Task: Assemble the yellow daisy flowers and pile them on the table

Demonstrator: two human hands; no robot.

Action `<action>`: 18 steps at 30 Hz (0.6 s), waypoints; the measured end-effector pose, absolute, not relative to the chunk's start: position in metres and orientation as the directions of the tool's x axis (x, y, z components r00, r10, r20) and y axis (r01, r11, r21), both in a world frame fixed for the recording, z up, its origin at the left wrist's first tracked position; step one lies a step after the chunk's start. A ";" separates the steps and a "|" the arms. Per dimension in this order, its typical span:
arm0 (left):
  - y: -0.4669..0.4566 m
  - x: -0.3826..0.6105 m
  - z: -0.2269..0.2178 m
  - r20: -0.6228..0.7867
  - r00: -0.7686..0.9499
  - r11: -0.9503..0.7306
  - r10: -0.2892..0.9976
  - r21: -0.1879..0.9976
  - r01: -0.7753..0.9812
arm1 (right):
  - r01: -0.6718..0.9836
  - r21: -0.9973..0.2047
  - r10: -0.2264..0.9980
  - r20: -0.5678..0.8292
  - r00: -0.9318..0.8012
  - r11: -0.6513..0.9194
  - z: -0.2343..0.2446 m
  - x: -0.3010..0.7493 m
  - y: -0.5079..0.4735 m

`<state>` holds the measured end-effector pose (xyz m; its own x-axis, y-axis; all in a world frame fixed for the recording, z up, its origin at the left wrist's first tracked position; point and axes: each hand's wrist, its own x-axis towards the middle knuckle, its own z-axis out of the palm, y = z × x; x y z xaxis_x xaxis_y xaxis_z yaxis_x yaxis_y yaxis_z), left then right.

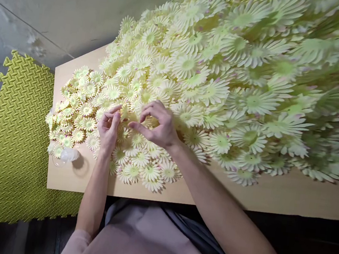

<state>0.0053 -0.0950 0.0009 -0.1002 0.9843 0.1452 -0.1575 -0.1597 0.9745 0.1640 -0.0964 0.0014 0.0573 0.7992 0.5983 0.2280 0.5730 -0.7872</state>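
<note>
Pale yellow-green artificial daisy heads [187,64] lie in a deep heap over most of the table. Over the near left part of the heap, my left hand [109,126] is closed, thumb pressed against the fingers. Whatever sits at its fingertips blends with the flowers behind and is too small to name. My right hand [159,125] is just to its right, fingers curved and thumb held apart from them, with nothing visible in the gap. Loose daisy heads [133,170] spread on the tabletop below both hands.
Smaller daisy heads [86,109] are bunched at the table's left end. A clear plastic cup-like item [68,155] lies near the left corner of the wooden table [160,194]. Yellow foam mats [15,136] stand beyond the left edge, and a stained wall [88,4] rises behind.
</note>
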 end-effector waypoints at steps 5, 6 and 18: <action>-0.098 0.006 0.003 0.262 0.013 -0.262 0.965 0.965 0.003 | 0.298 -0.757 0.801 0.596 -0.049 0.582 -0.002 0.163 -0.099; -0.098 0.006 0.004 0.269 0.020 -0.269 0.963 0.963 0.015 | 0.289 -0.765 0.806 0.591 -0.040 0.576 -0.002 0.164 -0.099; -0.097 0.005 0.002 0.234 -0.052 -0.234 0.971 0.972 0.019 | 0.150 -0.910 0.922 0.387 -0.022 0.386 0.004 0.166 -0.101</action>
<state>0.0053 -0.0967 0.0021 -0.0525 0.9707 0.2344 0.0193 -0.2337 0.9721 0.1661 -0.1008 0.0044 -0.0221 0.9219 0.3868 0.1501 0.3856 -0.9104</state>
